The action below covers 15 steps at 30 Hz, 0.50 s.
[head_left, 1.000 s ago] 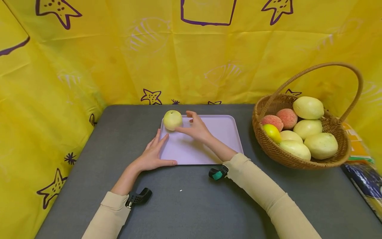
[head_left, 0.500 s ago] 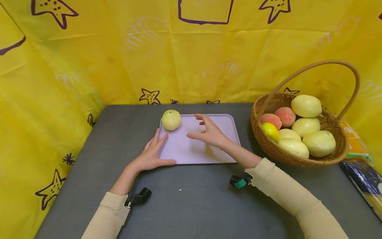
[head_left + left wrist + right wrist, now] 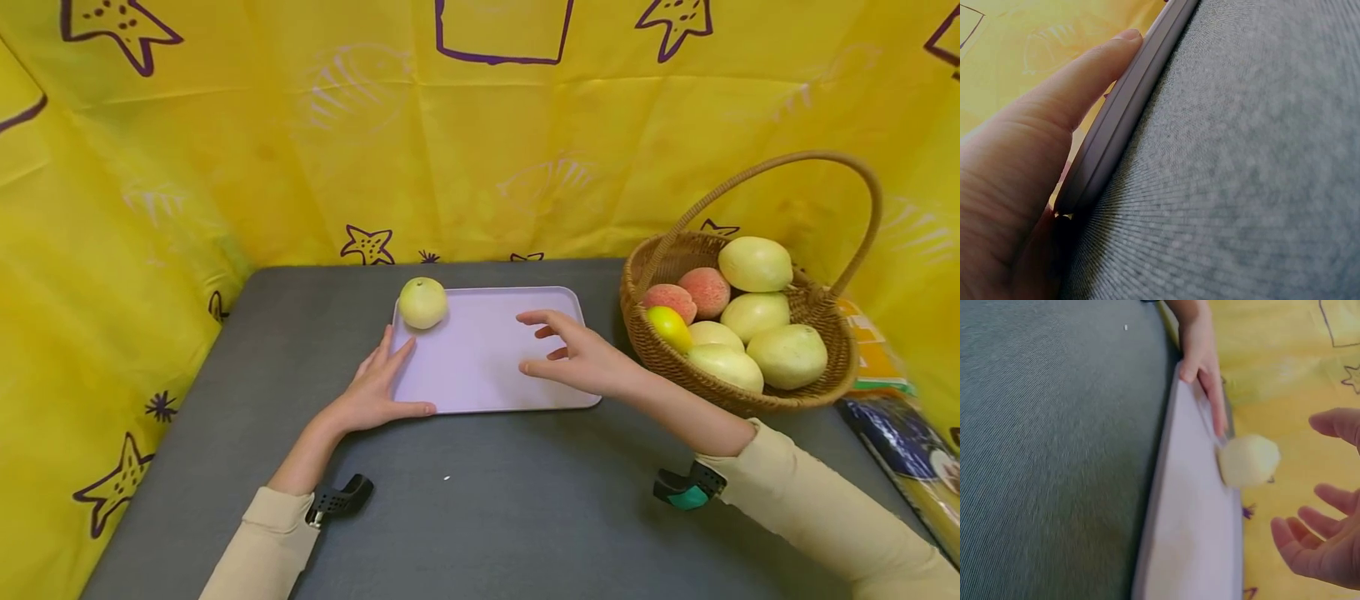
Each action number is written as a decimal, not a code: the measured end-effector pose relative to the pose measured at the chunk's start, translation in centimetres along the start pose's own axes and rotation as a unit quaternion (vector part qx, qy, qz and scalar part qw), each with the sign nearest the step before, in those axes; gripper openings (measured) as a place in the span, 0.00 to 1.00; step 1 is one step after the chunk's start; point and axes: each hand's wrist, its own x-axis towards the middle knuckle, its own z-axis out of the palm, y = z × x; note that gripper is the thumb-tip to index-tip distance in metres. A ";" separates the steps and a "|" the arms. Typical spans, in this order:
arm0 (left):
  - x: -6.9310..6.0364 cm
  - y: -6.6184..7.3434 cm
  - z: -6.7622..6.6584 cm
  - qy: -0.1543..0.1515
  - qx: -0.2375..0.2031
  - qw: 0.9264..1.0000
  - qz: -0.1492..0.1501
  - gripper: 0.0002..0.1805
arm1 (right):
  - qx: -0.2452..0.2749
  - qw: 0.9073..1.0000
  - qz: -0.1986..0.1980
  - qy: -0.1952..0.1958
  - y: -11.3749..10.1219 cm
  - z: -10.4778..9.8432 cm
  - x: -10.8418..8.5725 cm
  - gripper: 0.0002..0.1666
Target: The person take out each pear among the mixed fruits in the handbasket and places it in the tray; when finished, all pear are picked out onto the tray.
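A pale yellow-green round fruit point(image 3: 423, 303) sits in the back left corner of a lilac tray point(image 3: 480, 358). My left hand point(image 3: 372, 392) rests with spread fingers at the tray's front left corner, its thumb on the front rim; the left wrist view shows the thumb point(image 3: 1085, 75) against the tray's edge point(image 3: 1116, 119). Above the tray's right part hovers my right hand point(image 3: 581, 354), fingers loosely bent and apart, holding nothing. In the right wrist view that hand point(image 3: 1329, 531) is separate from the fruit point(image 3: 1249, 460).
At the right a wicker basket point(image 3: 840, 367) with a tall handle holds two reddish fruits point(image 3: 705, 292), a small yellow one point(image 3: 669, 328) and several pale ones point(image 3: 787, 356). Packages point(image 3: 892, 450) lie beyond it. A yellow patterned cloth point(image 3: 450, 167) hangs behind the grey table point(image 3: 450, 533).
My right hand has moved rightward, away from the fruit, across the tray toward the basket. The left hand keeps its place on the tray, and the fruit has stayed in its corner.
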 end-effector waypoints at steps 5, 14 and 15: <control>0.0 0.0 -0.1 -0.001 -0.002 1.000 -0.002 0.62 | -0.017 1.000 -0.017 -0.005 -0.1 -1.9 -1.9 0.34; 0.0 0.0 -0.1 -0.009 -0.003 1.000 -0.006 0.62 | -0.067 0.997 -0.039 0.000 -0.6 -7.2 -5.4 0.23; 0.0 0.1 -0.1 -0.009 -0.003 1.000 -0.007 0.62 | -0.074 0.996 -0.042 0.002 -0.7 -7.9 -5.7 0.22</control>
